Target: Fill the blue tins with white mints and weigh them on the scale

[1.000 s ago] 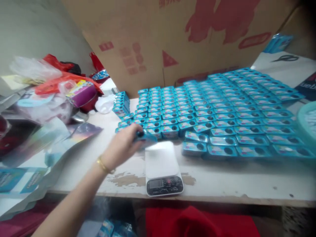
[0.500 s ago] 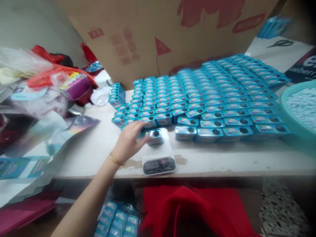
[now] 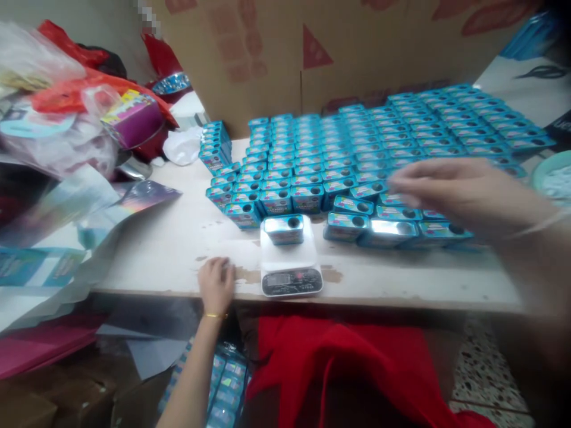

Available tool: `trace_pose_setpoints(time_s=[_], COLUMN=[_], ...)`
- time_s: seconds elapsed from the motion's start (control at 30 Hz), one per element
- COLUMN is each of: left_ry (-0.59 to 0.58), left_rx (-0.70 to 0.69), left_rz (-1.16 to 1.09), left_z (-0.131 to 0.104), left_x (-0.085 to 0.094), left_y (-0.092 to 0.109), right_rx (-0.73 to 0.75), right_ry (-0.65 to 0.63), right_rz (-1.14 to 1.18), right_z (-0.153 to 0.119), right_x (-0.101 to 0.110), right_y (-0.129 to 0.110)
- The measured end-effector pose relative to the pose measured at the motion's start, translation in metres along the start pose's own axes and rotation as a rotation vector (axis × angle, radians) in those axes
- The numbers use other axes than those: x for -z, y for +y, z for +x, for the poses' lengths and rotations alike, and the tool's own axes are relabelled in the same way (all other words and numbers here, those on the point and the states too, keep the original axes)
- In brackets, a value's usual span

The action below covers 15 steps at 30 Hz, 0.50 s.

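White scale [image 3: 289, 260], head view: one blue tin [image 3: 284, 232] on its platform; my left hand [image 3: 217, 285] to its left, fingers loosely curled, my right hand [image 3: 450, 190] raised to its right, fingertips drawn close; blur, so I cannot tell whether either holds anything. Risk, as I judge it: a low sweep of that right hand could topple the packed tins [image 3: 348, 224]. Surroundings: worn tabletop [image 3: 151, 249] beneath the scale, cardboard [image 3: 276, 101] behind, plastic bags [image 3: 62, 98] far left.
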<state>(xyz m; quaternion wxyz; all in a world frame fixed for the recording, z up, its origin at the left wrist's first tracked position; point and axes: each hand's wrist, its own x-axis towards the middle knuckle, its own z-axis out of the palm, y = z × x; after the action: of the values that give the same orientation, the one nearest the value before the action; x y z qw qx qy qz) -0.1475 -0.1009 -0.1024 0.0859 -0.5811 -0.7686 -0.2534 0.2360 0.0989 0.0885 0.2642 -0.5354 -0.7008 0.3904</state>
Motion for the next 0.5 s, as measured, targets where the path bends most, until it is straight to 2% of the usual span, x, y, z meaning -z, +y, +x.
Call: trace_pose_setpoints(time_s=[0.07, 0.1, 0.17, 0.23, 0.33, 0.5], left_ry=[0.030, 0.038, 0.049, 0.060, 0.077, 0.099], left_rx=[-0.008, -0.011, -0.017, -0.025, -0.039, -0.055], left_rz=[0.019, 0.012, -0.008, -0.016, -0.019, -0.021], left_z=[0.000, 0.000, -0.001, -0.002, -0.004, 0.000], left_x=[-0.002, -0.003, -0.003, -0.003, -0.003, -0.006], left_y=[0.001, 0.002, 0.001, -0.001, -0.004, -0.003], right_rx=[0.038, 0.093, 0.212, 0.298, 0.349, 0.436], right_ry=[-0.256, -0.336, -0.411, -0.434, -0.459, -0.496], right_rz=[-0.027, -0.074, -0.204, -0.341, -0.515, -0.690], right_z=[0.009, 0.013, 0.020, 0.023, 0.026, 0.030], right_x=[-0.033, -0.051, -0.084, -0.107, -0.125, -0.134], right_y=[-0.021, -0.031, -0.048, -0.061, -0.070, -0.072])
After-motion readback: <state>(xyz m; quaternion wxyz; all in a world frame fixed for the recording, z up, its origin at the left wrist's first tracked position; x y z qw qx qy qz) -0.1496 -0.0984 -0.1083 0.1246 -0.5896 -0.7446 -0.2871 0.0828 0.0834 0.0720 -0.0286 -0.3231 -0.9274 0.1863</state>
